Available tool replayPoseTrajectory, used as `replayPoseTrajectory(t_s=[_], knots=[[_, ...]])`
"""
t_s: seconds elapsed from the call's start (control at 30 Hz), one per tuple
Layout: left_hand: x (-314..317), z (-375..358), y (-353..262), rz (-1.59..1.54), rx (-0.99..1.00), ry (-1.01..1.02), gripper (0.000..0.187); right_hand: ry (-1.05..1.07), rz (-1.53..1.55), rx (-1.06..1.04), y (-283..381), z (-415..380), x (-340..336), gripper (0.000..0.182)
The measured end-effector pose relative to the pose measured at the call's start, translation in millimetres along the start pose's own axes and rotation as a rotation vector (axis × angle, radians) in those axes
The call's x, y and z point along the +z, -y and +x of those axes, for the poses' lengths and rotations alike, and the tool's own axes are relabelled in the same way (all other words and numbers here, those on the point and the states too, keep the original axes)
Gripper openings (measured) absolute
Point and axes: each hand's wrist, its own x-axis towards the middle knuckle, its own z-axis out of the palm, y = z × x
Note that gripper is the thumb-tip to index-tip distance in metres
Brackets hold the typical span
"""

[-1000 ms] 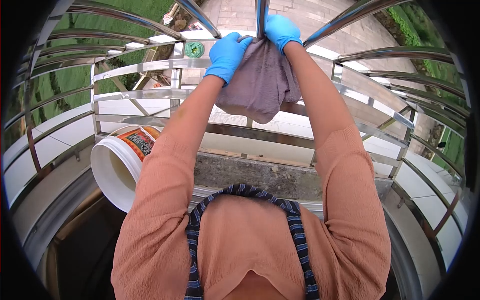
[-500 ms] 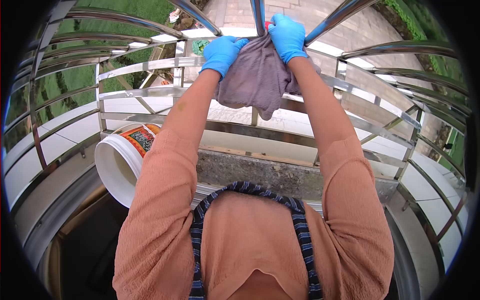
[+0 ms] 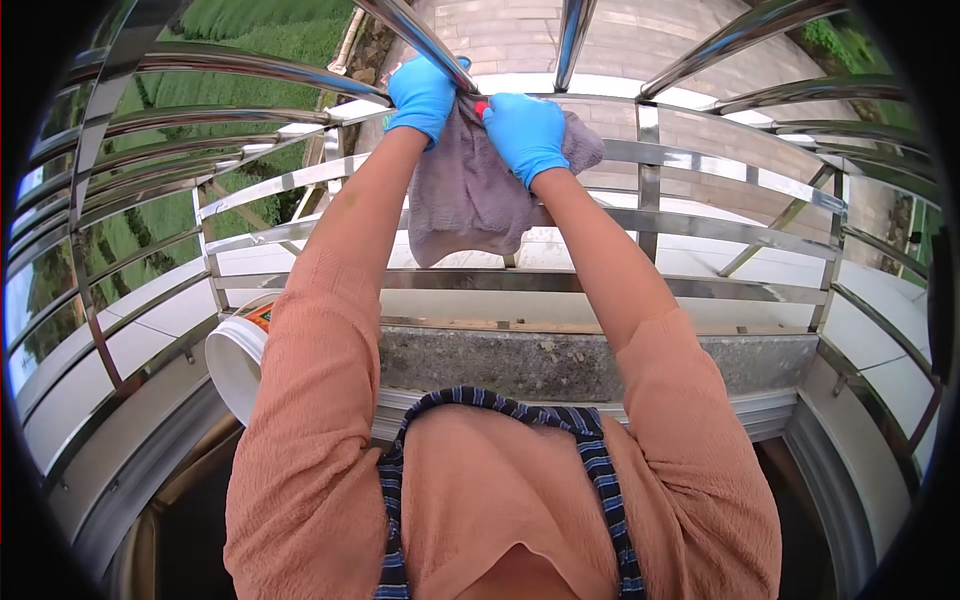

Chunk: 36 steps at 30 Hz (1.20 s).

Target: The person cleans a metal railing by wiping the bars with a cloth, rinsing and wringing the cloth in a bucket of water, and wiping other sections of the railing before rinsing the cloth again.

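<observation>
A grey-purple cloth [image 3: 468, 190] hangs over the upper rails of a shiny metal railing [image 3: 700, 160]. My left hand [image 3: 422, 94], in a blue glove, grips the cloth's upper left part beside a slanting metal bar [image 3: 425, 42]. Close to its right, my right hand [image 3: 524, 132], also gloved in blue, has its fingers closed on the cloth's top edge. A small red patch [image 3: 482, 107] shows at my right thumb. The left fingertips are partly hidden behind the bar.
A white bucket [image 3: 235, 365] with a colourful label lies tilted at the left, partly behind my left sleeve. A stone ledge [image 3: 500, 362] runs below the railing. Metal bars curve round both sides, with paving [image 3: 640, 40] and grass [image 3: 250, 35] beyond.
Both hands and the cloth have shifted left along the railing, from the middle bar to the slanting bar left of it. The view has turned slightly, and less of the bucket shows.
</observation>
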Motion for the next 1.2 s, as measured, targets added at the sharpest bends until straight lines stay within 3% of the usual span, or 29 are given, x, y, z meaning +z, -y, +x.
replayPoseTrajectory(t_s=[0.1, 0.13, 0.2, 0.37, 0.47, 0.57, 0.7, 0.8, 0.83, 0.9, 0.97, 1.0, 1.07, 1.13, 1.2], knots=[[1, 21, -4, -0.209, 0.036, 0.119, 0.038, -0.132, 0.037, 0.017, 2, -5, 3, 0.031], [-10, 33, -11, -0.003, 0.129, 0.213, 0.04, -0.142, 0.05, 0.015, 2, -4, 3, 0.031], [4, 54, -7, 0.028, 0.056, 0.122, 0.037, -0.16, 0.081, 0.012, 5, -3, 5, 0.03], [58, 84, 14, 0.181, 0.423, 0.286, 0.037, -0.212, 0.022, -0.038, 0, 0, 10, 0.026], [52, 85, 13, 0.171, 0.34, 0.214, 0.035, -0.215, 0.028, -0.036, 1, 0, 12, 0.024], [25, 59, -13, 0.07, 0.119, 0.1, 0.037, -0.295, -0.022, -0.054, 0, -6, 21, 0.022], [17, 39, -12, -0.071, 0.037, -0.006, 0.037, -0.396, 0.01, 0.02, 2, -9, 7, 0.021], [8, 11, -15, -0.067, 0.028, -0.06, 0.038, -0.481, 0.15, 0.124, 3, -14, 3, 0.023], [5, 5, -16, -0.025, 0.123, -0.146, 0.037, -0.504, 0.229, 0.12, 3, -17, 5, 0.022], [-9, -9, -22, 0.001, 0.124, -0.103, 0.036, -0.553, 0.38, 0.1, -3, -19, 8, 0.021], [-19, -24, -24, 0.095, 0.089, -0.039, 0.034, -0.539, 0.635, 0.309, -5, -21, -2, 0.021], [-16, -37, -22, -0.005, 0.028, -0.072, 0.033, -0.522, 0.768, 0.417, -4, -25, -5, 0.022], [-12, -69, -20, -0.192, -0.104, -0.142, 0.031, -0.503, 0.683, 0.595, -17, -23, -32, 0.028], [-33, -94, -30, -0.255, 0.023, 0.012, 0.033, -0.432, 0.657, 0.771, -44, -12, -44, 0.033], [-34, -103, -52, -0.381, 0.118, -0.013, 0.034, -0.324, 0.372, 0.649, -60, 5, -48, 0.035]])
